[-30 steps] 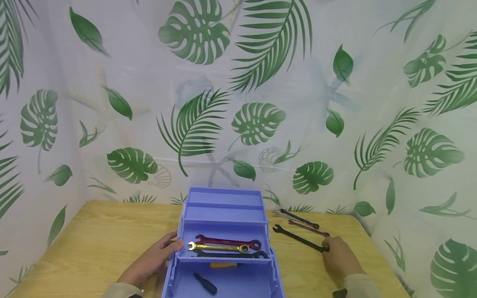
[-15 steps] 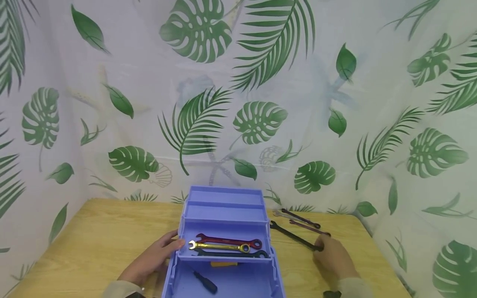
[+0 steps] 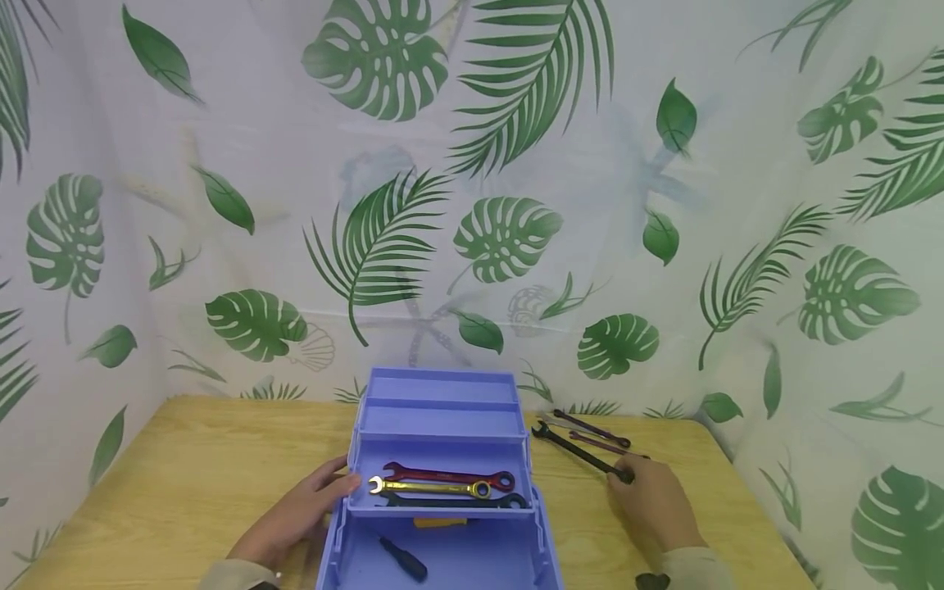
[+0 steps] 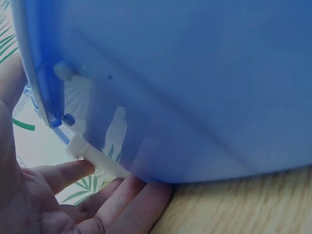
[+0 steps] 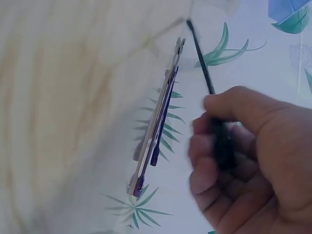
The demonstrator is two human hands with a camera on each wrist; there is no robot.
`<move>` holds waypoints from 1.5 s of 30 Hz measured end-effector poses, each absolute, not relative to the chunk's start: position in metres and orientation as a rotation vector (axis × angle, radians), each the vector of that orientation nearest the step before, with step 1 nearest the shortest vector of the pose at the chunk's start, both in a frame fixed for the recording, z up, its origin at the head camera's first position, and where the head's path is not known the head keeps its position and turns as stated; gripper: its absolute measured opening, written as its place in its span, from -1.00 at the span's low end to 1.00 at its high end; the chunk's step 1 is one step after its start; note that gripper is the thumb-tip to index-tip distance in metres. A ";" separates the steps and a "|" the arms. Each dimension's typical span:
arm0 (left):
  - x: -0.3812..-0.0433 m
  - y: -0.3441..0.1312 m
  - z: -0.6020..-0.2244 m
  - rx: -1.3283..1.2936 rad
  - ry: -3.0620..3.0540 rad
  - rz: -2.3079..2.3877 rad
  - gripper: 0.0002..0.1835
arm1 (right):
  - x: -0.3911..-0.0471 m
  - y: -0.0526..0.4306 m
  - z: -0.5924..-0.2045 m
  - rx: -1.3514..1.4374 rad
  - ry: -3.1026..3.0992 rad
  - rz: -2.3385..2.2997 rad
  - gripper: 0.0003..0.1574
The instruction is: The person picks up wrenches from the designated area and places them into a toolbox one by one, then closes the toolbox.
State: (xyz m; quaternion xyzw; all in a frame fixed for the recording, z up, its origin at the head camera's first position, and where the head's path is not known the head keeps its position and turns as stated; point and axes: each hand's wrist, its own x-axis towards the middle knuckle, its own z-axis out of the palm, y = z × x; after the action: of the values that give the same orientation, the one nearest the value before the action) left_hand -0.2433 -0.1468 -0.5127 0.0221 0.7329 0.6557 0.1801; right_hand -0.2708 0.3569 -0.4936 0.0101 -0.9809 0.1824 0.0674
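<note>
In the head view, my right hand [image 3: 652, 501] grips one end of a black wrench [image 3: 575, 449], whose open jaw end points up and left, towards the toolbox. The right wrist view shows the thumb and curled fingers around this wrench [image 5: 201, 61]. My left hand [image 3: 310, 504] holds the left side of the blue toolbox [image 3: 546, 533], thumb over the wall of its raised tray, other fingers touching the outside [image 4: 195, 122]. A red wrench [image 3: 450, 475], a gold wrench [image 3: 435, 488] and a dark wrench [image 3: 450, 501] lie in that tray.
Beyond the right hand, several thin wrenches [image 3: 601, 443] lie on the wooden table [image 3: 243, 451]. A black-handled screwdriver [image 3: 404, 561] and a yellow-orange thing [image 3: 440, 523] lie in the toolbox's lower part. A leaf-patterned sheet [image 3: 546, 246] hangs behind the table.
My right hand has moved left with the black wrench, whose jaw end has come up and closer to the toolbox. The left hand stays at the toolbox.
</note>
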 end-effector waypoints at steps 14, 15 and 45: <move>-0.243 -0.145 -0.511 -0.014 2.103 1.814 -0.10 | -0.271 0.353 -0.495 0.042 -2.964 0.568 -0.76; -0.243 -0.145 -0.512 -0.011 2.100 1.816 -0.10 | -0.271 0.354 -0.496 0.040 -2.963 0.575 -0.76; -0.244 -0.148 -0.516 0.071 2.065 1.848 -0.14 | -0.266 0.359 -0.490 -0.119 -3.083 0.512 -0.74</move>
State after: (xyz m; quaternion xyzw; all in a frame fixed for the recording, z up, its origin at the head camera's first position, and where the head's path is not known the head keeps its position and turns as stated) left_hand -0.2444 -0.1477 -0.5159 0.0253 0.7323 0.6553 0.1835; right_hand -0.2660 0.3591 -0.4895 -0.0381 -0.9857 0.1638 0.0069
